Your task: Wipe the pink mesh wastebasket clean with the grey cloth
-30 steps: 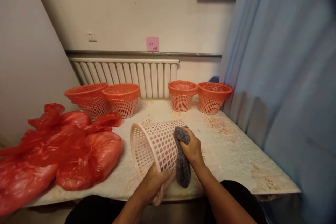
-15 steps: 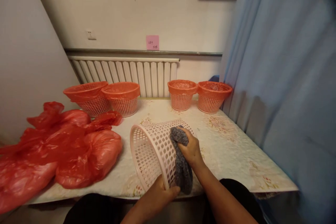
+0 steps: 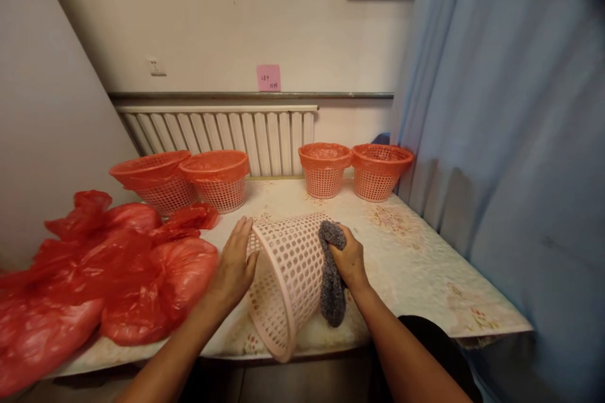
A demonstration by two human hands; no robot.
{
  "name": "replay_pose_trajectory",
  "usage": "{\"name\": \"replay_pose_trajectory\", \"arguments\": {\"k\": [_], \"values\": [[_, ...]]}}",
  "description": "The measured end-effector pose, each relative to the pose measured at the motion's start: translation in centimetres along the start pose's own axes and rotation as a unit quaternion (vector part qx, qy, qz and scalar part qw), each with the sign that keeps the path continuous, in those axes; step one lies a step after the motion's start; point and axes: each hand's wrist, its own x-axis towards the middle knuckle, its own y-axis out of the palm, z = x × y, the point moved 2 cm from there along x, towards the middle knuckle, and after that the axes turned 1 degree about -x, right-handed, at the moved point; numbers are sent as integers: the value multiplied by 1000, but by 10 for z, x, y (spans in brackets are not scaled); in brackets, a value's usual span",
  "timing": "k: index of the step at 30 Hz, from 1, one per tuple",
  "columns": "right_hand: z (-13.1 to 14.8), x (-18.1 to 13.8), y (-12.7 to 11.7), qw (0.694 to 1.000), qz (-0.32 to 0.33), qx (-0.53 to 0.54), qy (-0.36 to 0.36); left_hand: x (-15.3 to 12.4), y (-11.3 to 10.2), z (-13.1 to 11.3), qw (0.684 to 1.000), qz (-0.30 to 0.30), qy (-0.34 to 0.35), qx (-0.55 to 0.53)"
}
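A pale pink perforated basket [image 3: 288,277] lies tipped on its side on the table [image 3: 416,264], its mouth toward me and to the left. My right hand [image 3: 348,259] is closed on a grey fuzzy cloth [image 3: 331,283] and presses it against the basket's outer wall near the base. My left hand [image 3: 236,267] rests flat with its fingers stretched out on the basket's upper left rim.
Crumpled red plastic bags [image 3: 108,271] fill the table's left side. Several orange baskets lined with red bags [image 3: 217,177] stand along the back by the radiator [image 3: 222,138]. A blue curtain [image 3: 510,138] hangs close on the right. The table's front edge lies just below the basket.
My left hand let go of the basket's lower rim and moved up to its upper left rim, fingers now spread. The basket turned slightly. The cloth stayed on its wall.
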Motion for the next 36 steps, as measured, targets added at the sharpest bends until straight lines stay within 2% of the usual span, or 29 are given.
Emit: {"name": "replay_pose_trajectory", "arguments": {"k": [4, 7, 11, 14, 18, 22, 26, 29, 32, 34, 36], "values": [[-2, 0, 2, 1000, -11, 0, 1, 26, -8, 18, 998, 19, 16, 51], [-5, 3, 0, 1000, -21, 7, 18, 37, -18, 16, 993, 83, 28, 78], [-24, 10, -2, 991, -39, 34, 120, 35, -28, 10, 976, 142, 25, 165], [-42, 15, -5, 979, -45, 69, 187, 26, -29, 15, 976, 135, -31, 165], [-58, 23, -18, 971, -69, 85, 212, 12, -24, 24, 985, 125, -97, 70], [-63, 30, -35, 963, -103, 83, 234, 0, -17, 29, 988, 114, -107, 23], [-53, 29, -32, 966, -75, 106, 226, -6, -13, 39, 988, 108, -102, 39], [-35, 24, -19, 980, -22, 116, 163, -4, -17, 46, 987, 66, -108, 94], [-18, 18, -8, 992, 27, 98, 76, -5, -25, 40, 981, -19, -166, 104], [-12, 14, -2, 994, 44, 86, 55, -11, -27, 26, 971, -82, -223, 29], [-7, 9, 3, 994, 46, 81, 54, -22, -22, 4, 947, -151, -263, -108]]}}
